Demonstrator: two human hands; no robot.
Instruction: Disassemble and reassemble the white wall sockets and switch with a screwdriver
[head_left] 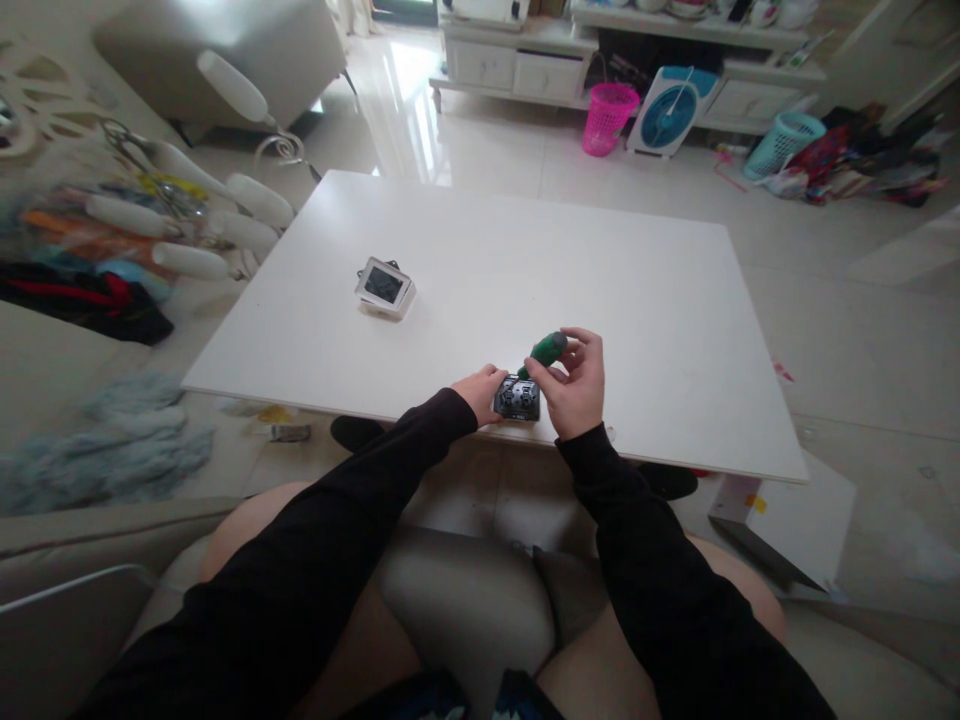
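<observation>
Near the front edge of the white table, my left hand grips a small square wall socket by its left side. The black face with its terminals and screws points upward. In my right hand is a screwdriver with a green and grey handle, held tilted between thumb and fingers. Its shaft runs down and left to the socket; whether the tip sits in a screw is too small to tell. Farther back on the left lies a white square frame-like piece with a dark centre, tilted on another light part.
White lamp arms reach in beside the table's left edge. A white box stands on the floor at the right. Across the room are a pink basket, a blue and white fan and a teal basket.
</observation>
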